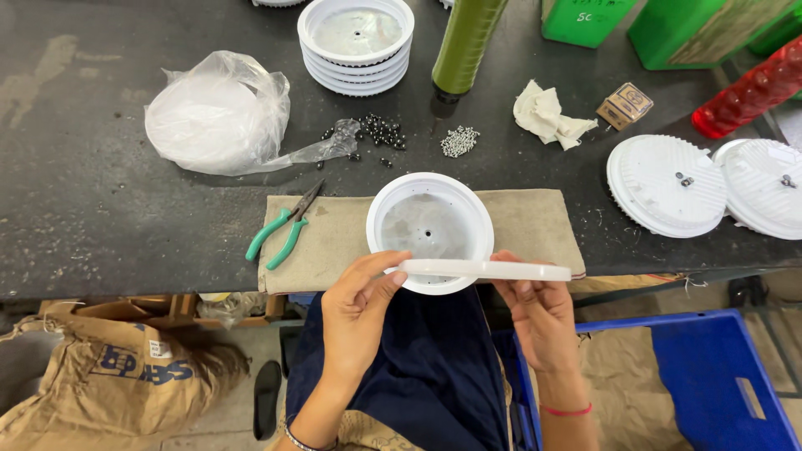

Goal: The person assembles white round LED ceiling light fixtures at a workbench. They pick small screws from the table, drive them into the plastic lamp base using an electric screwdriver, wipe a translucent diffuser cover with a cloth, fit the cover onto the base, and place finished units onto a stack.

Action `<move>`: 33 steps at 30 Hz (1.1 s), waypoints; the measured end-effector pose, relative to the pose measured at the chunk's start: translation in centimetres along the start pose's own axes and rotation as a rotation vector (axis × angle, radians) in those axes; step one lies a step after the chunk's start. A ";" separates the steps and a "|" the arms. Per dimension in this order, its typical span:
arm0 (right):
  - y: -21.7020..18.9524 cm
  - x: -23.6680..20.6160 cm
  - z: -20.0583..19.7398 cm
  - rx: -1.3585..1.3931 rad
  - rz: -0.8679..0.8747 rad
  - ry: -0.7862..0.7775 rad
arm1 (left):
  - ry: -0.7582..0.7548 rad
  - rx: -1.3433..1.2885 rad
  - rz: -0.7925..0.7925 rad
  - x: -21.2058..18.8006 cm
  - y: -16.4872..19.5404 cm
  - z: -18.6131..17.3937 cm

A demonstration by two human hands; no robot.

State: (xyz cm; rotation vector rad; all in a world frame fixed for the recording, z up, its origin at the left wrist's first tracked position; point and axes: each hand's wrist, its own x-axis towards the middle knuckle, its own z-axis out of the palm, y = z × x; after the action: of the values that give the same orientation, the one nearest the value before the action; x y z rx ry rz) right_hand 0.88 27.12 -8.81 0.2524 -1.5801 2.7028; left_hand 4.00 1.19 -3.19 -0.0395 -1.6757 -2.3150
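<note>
My left hand and my right hand hold a flat white plastic disc edge-on between them, just above the table's front edge. Right behind it a round white plastic housing with a small centre hole lies open side up on a tan cloth mat. The disc covers the housing's near rim. Green-handled pliers lie on the mat's left end, near my left hand.
On the dark table: a stack of white housings, a plastic bag with white parts, dark steel balls, small screws, a rag, two toothed white discs, a green tool. Blue crate below right.
</note>
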 end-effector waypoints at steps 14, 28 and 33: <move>-3.1 -2.1 4.7 -0.633 -0.212 0.156 | 0.062 0.151 0.032 0.8 0.0 -1.4; -4.0 -2.5 6.3 -0.807 -0.322 0.154 | 0.117 0.609 0.415 -0.1 2.1 -0.5; -3.8 -1.9 6.2 -0.758 -0.333 0.152 | 0.131 0.559 0.422 -0.1 2.4 -1.2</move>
State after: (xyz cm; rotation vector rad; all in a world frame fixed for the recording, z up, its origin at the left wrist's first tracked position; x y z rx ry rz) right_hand 3.93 23.76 -2.75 0.2535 -2.1253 1.6890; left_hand 4.81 -0.61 -1.39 -0.1113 -1.9568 -1.4699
